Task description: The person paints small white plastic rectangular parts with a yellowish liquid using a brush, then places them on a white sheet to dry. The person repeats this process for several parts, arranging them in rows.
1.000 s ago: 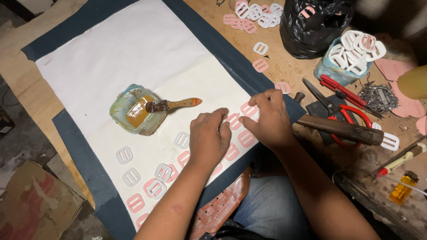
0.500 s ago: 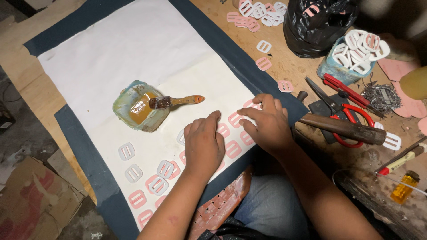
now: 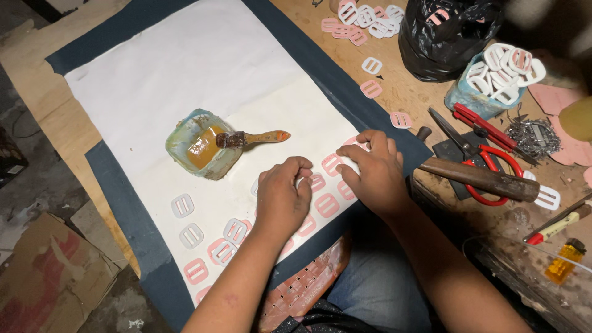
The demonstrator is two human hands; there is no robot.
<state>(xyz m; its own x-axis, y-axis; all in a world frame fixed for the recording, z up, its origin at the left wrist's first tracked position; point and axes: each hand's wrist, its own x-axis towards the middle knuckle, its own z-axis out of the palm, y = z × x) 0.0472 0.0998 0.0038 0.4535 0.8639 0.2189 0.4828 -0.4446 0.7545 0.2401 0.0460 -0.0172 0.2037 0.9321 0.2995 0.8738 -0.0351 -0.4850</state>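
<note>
Two hands down on the white sheet (image 3: pixel 185 80): left hand (image 3: pixel 282 196) curled, fingers pinching a white buckle (image 3: pixel 306 179); right hand (image 3: pixel 375 169) pressing a pink buckle (image 3: pixel 332 164) flat, near-right edge. Step, I'd say: laying buckles in rows. Next needs neat spacing w/ neighbours. Glue tub (image 3: pixel 200 143) & brush (image 3: pixel 251 138) left; scissors (image 3: pixel 481 160), hammer (image 3: pixel 478 177) right on cluttered desk (image 3: pixel 407 98).

Pink and white buckles (image 3: pixel 327 205) lay on a white sheet (image 3: pixel 185 74) over dark blue cloth (image 3: pixel 123 197). Beside that sheet, the scissors (image 3: pixel 487 166) had red handles, and the bag (image 3: pixel 444 37) was black.
</note>
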